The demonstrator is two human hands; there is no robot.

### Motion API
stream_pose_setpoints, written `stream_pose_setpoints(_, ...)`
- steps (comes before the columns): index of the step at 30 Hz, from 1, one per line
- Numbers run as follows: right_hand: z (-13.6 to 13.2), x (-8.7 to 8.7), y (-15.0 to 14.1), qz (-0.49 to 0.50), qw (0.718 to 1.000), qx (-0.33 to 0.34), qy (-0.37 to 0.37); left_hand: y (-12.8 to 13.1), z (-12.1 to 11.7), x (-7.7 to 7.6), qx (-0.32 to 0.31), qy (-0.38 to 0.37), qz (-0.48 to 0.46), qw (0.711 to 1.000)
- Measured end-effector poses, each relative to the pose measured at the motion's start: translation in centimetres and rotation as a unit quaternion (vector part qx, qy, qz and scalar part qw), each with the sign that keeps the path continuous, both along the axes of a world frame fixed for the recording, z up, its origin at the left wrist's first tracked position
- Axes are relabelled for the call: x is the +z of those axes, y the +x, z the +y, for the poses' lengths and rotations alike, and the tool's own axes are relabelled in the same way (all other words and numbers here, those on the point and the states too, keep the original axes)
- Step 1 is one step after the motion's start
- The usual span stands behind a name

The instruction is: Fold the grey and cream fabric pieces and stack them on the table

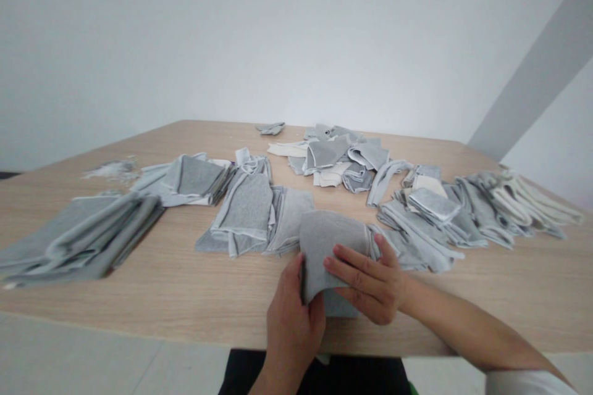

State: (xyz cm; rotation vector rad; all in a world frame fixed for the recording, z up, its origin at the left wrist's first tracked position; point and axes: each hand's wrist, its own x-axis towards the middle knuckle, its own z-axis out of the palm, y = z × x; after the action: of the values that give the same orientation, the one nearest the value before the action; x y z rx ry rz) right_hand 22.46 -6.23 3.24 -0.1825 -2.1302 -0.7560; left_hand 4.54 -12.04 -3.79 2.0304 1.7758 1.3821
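Near the table's front edge, my left hand (296, 318) grips the lower left edge of a folded grey fabric piece (331, 234). The thumb and fingers close around that edge, and the piece is raised and bent there. Across its lower right part lies my right hand (368, 284), fingers stretched out and resting flat on the cloth. Another bit of grey fabric (340, 303) shows beneath the piece, partly covered by my hands. Just behind and to the left are folded grey fabric pieces (245, 210), partly overlapping each other.
Folded grey cloth (92, 234) sits at the left, with another stack (189, 179) behind it. White scraps (113, 170) lie nearby. A loose heap (328, 157) of grey and cream pieces is at the back. More fabric piles (426, 210) and cream pieces (532, 197) stand right.
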Motion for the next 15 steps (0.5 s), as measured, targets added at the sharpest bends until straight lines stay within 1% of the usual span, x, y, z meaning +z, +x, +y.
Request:
stream_pose_setpoints(3,-1.0,1.0,0.3,-0.022,0.999,0.014,0.043,-0.4,-0.2,-0.2,0.0,-0.023,-0.026,0.999)
stream_pose_setpoints(5,-1.7,1.9,0.7,-0.043,0.998,0.02,0.039,-0.7,-0.4,0.0,0.022,-0.034,-0.04,0.998)
stream_pose_setpoints(8,-2.1,3.5,1.5,-0.059,0.997,0.035,-0.03,-0.8,-0.6,0.8,0.07,-0.043,-0.052,0.995)
stream_pose_setpoints(11,-2.2,4.7,2.2,-0.014,0.993,0.05,-0.102,-1.0,-0.9,1.7,0.095,-0.047,-0.053,0.993)
stream_pose_setpoints(13,-2.2,4.9,2.6,0.036,0.991,0.037,-0.127,-1.3,-1.1,2.1,0.104,-0.056,-0.046,0.992)
stream_pose_setpoints(15,-2.3,4.6,3.3,0.084,0.985,0.013,-0.15,-1.8,-1.2,2.2,0.11,-0.063,-0.034,0.991)
